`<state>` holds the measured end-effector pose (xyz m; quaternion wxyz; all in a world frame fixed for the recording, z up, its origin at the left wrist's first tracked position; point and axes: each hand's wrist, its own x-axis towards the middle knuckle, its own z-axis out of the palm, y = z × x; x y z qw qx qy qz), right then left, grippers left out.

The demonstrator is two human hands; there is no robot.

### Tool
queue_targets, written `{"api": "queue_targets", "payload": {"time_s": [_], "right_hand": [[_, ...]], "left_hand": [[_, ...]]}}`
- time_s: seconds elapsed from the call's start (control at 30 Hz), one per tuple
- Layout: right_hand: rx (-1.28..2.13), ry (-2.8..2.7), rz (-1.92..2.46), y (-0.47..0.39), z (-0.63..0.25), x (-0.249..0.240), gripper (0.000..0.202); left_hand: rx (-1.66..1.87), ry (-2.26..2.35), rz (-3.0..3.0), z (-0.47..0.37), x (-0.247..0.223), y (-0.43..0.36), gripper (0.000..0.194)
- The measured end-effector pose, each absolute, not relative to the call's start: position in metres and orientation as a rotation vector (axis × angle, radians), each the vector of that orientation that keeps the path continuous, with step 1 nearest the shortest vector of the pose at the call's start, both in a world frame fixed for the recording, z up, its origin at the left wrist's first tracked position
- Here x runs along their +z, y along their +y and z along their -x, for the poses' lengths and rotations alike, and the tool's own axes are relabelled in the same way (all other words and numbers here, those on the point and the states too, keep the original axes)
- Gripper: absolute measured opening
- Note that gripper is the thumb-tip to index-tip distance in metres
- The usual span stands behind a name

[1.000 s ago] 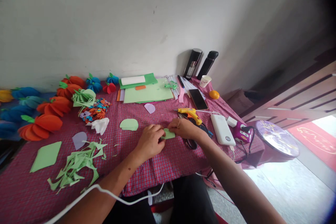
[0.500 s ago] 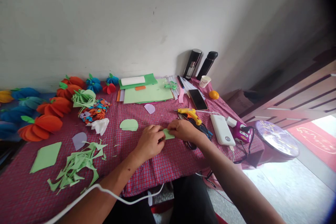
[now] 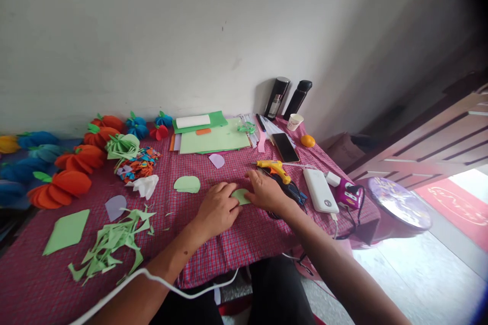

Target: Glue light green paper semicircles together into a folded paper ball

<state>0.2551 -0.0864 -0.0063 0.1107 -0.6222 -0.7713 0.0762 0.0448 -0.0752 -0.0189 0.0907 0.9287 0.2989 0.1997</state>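
A small light-green paper piece (image 3: 241, 196) with a rounded edge lies on the checked tablecloth between my hands. My left hand (image 3: 218, 207) has its curled fingers closed on the paper's left side. At the right side, my right hand (image 3: 265, 192) has its thumb touching the paper, with its index finger apart from the thumb. A stack of rounded light-green paper cutouts (image 3: 186, 184) sits to the left of my left hand. Just beyond my right hand is a yellow glue gun (image 3: 275, 168), beside dark cables (image 3: 290, 192).
Green paper scraps (image 3: 112, 244) and square green sheets (image 3: 67, 231) are at left. Folded paper pumpkins (image 3: 61, 188) line the back left. A phone (image 3: 285, 147), white power bank (image 3: 320, 190), orange fruit (image 3: 307, 140) and paper cup (image 3: 295, 122) stand right. A white cable (image 3: 168, 283) crosses my left forearm.
My right hand's thumb and index finger have spread apart from their closed hold on the green paper. More of the paper's rounded edge shows. The left hand stays on it.
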Motion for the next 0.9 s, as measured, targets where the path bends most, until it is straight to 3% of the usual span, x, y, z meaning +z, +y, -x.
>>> {"api": "queue_targets", "payload": {"time_s": [0.5,0.63,0.83,0.9], "right_hand": [[-0.117,-2.051,2.191,-0.088,-0.239,-0.016,0.048],[-0.131,-1.953,2.061,-0.098,-0.248,-0.009,0.043],[-0.061,-1.810,1.731,-0.129,-0.271,-0.010,0.017],[-0.010,-1.847,1.707,-0.137,-0.269,-0.014,0.018]], "left_hand": [[0.475,0.774,-2.897,-0.039,-0.012,-0.077,0.023],[0.481,0.778,-2.888,-0.036,-0.014,-0.078,0.022],[0.465,0.757,-2.876,-0.038,-0.016,-0.076,0.018],[0.437,0.751,-2.904,-0.041,-0.013,-0.077,0.017]]}}
